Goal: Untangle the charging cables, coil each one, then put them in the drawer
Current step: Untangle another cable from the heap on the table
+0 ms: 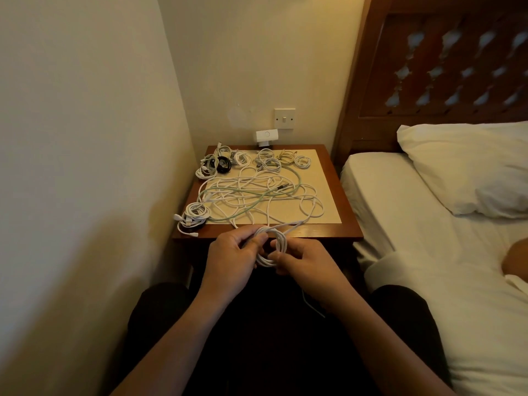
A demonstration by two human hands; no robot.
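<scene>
You hold a part-wound white cable coil point(275, 244) just before the nightstand point(338, 230), your left hand point(231, 254) curled round its top, your right hand point(304, 265) pinching its lower loops, its tail running into the loose tangle point(257, 195) on top, small coils point(302, 161) lying behind.

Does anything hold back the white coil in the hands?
Yes: its tail runs over the table edge into the loose tangle. The left hand and right hand grip the coil; no drawer in view.
</scene>
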